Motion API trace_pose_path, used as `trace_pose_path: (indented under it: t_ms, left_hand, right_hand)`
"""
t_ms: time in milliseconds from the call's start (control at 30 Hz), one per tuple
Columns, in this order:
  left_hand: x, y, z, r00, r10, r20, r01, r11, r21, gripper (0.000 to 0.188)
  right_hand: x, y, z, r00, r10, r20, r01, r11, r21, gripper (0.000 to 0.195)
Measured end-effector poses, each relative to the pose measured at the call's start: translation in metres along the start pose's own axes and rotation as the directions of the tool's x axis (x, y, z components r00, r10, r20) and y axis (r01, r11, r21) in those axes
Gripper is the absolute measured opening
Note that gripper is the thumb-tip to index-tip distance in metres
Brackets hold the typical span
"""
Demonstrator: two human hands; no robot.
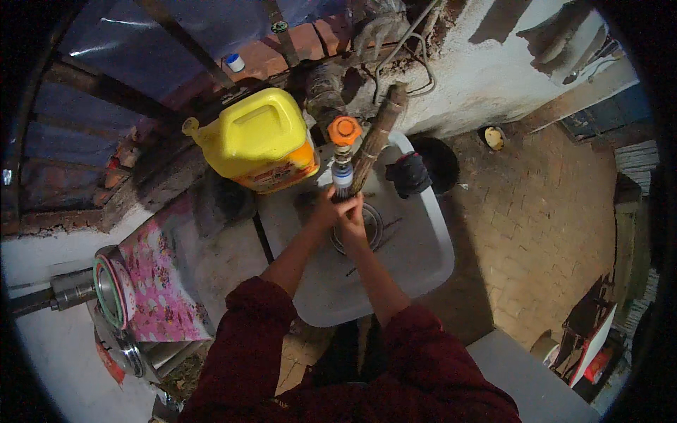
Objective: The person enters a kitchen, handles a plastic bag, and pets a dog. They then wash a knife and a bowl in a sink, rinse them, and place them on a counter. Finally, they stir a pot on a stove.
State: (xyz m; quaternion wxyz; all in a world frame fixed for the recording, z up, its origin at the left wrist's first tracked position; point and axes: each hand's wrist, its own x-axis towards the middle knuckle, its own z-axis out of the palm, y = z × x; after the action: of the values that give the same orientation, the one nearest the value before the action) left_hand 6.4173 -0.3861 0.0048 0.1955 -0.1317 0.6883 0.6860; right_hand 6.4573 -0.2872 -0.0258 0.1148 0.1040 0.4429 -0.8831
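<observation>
My left hand point(326, 210) and my right hand point(351, 218) are together over a white plastic basin or sink point(439, 248), just below a tap with an orange knob point(345, 130). The hands meet at the lower end of a long dark brown root or stalk point(376, 135), which slants up to the right beside the tap's blue and white spout point(342, 176). Which hand grips the stalk I cannot tell. Under the hands lies a round drain or dish point(376, 227).
A yellow plastic jug point(259, 137) stands left of the tap. A dark cloth point(410, 174) hangs on the basin's right rim beside a black round container point(441, 164). A pink floral cloth point(161, 285) and a metal pan point(108, 291) are at the left.
</observation>
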Motion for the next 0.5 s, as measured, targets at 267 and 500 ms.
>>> trace_pose_path:
  t_ms: [267,500]
  left_hand:
    - [0.004,-0.016,-0.011,0.993,0.101,0.054,-0.111,0.968,0.226,0.054]
    - [-0.006,0.013,0.02,0.993,0.106,-0.057,-0.114,0.98,-0.166,0.043]
  right_hand:
    - [0.032,-0.055,-0.021,0.977,0.154,-0.145,-0.094,0.929,0.358,0.071]
    - [0.043,-0.018,-0.006,0.933,0.307,-0.19,-0.119,0.757,0.642,0.057]
